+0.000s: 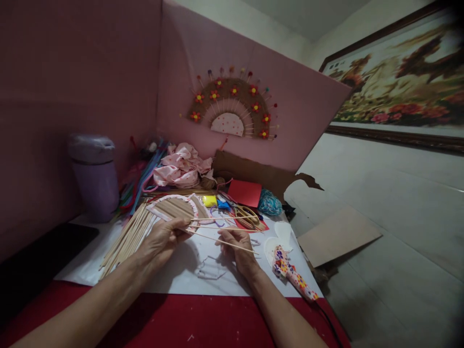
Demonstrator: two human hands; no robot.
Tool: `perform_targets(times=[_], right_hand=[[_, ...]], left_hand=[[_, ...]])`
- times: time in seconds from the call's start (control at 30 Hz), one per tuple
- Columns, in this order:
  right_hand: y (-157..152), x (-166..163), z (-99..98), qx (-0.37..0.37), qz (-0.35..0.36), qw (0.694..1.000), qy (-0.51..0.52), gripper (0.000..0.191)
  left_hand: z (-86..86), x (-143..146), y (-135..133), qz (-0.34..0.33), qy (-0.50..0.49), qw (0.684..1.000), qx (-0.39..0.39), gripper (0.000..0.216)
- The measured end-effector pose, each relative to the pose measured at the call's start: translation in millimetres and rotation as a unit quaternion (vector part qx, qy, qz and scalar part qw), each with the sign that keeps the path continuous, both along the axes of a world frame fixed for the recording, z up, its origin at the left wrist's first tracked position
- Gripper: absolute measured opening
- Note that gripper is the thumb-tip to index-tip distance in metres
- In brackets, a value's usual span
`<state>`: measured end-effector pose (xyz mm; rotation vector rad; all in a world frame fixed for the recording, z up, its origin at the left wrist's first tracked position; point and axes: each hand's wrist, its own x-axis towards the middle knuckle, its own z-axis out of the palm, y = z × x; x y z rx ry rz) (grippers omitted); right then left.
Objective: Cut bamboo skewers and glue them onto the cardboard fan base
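My left hand (pixel 165 241) is closed on a half-round cardboard piece (pixel 170 209) edged with pale spotted fabric, raised over the white sheet. Thin wooden skewers (pixel 217 227) stick out from its edge toward the right. At their middle, my right hand (pixel 236 244) has its fingers closed around a skewer; the exact grip is partly hidden. Under my left wrist lies a bundle of wooden sticks (pixel 126 237). To the right of my right hand rests a glue gun (pixel 294 276) covered in flowered fabric, its nozzle end by a white pad (pixel 282 234).
Behind my hands are scissors (pixel 247 218), red card (pixel 244 193), blue yarn (pixel 270 202), crumpled pink fabric (pixel 183 164) and pipe cleaners (pixel 141 174). A purple bin (pixel 94 179) stands left. A decorated cardboard arch (pixel 232 92) hangs on the pink board. The glue gun's cord (pixel 329 321) drops over the front.
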<state>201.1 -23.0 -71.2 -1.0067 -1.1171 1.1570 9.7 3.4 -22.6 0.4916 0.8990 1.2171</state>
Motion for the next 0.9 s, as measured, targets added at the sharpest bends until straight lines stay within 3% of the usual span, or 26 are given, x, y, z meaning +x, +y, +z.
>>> perform_targets(times=[0.2, 0.43, 0.53, 0.73, 0.9], right_hand=[[-0.6, -1.0, 1.3, -0.001, -0.008, 1.000, -0.003, 0.022], [-2.4, -5.2, -2.0, -0.010, 0.017, 0.999, -0.030, 0.019], [-2.8, -5.7, -2.8, -0.012, 0.026, 0.999, -0.032, 0.020], [-0.2, -2.6, -3.7, 0.000, -0.004, 1.000, -0.031, 0.022], [0.9, 0.1, -8.7, 0.038, -0.023, 0.998, -0.055, 0.026]], left_hand=[[-0.9, -0.4, 1.2, 0.007, 0.001, 1.000, 0.014, 0.011], [3.4, -0.1, -2.4, 0.047, 0.034, 0.992, 0.110, 0.018], [2.9, -1.1, -2.0, 0.048, 0.028, 0.991, 0.118, 0.018], [-0.5, -3.3, 2.8, 0.026, -0.003, 0.995, 0.101, 0.016], [-2.2, -6.8, 8.3, 0.028, -0.013, 0.987, 0.161, 0.020]])
